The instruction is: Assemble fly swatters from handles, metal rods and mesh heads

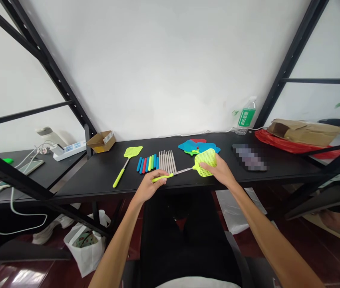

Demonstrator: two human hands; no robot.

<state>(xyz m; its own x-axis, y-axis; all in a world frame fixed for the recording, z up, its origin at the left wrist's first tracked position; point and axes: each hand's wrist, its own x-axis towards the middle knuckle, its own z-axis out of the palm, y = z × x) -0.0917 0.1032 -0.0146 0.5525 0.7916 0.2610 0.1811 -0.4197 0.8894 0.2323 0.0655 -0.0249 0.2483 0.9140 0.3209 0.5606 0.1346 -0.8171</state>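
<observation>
A yellow-green fly swatter [183,171] with a metal shaft is held level over the table's front edge. My left hand [152,185] is closed round its handle, and my right hand [220,171] grips its perforated head, thumb on the front face. A second yellow-green fly swatter [124,167] lies whole on the table to the left. Between them lies a row of coloured handles [147,164] in blue, red, yellow and green. Beside these, several metal rods [167,161] lie side by side. Blue, red and green swatter heads [196,146] are piled behind my right hand.
An open cardboard box [101,142] stands at the table's back left, near a white power strip [70,150]. To the right are a water bottle [246,116], a blurred-out dark object [250,157] and a brown package [304,132] on red plastic. Black shelf posts flank the table.
</observation>
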